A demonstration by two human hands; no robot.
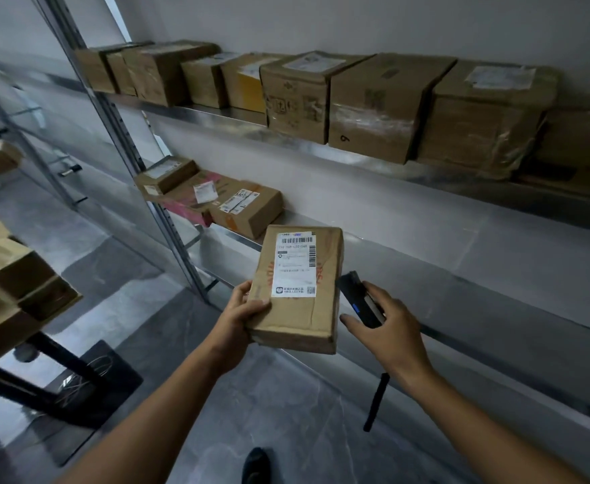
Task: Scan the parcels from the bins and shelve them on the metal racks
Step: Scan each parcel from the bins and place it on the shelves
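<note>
The left hand (241, 314) grips a flat brown parcel (300, 316) by its near left corner, thumb on top and fingers underneath, holding it in the air in front of the metal rack (120, 134). The parcel's white barcode label (295, 263) faces up. Just to its right, the right hand (391, 326) is curled round a black handheld scanner (358, 296), which has a small blue light on its side and its front end close to the parcel's right edge. I cannot tell whether the two touch. A dark strap (376, 401) hangs below the right wrist. On the top shelf a row of cartons (374, 106) stands side by side. One level down, three smaller boxes (213, 200) sit at the left end – the rest of that level is bare metal. More stacked cartons (11, 274) show at the left edge, and a dark shoe (257, 464) at the bottom.
</note>
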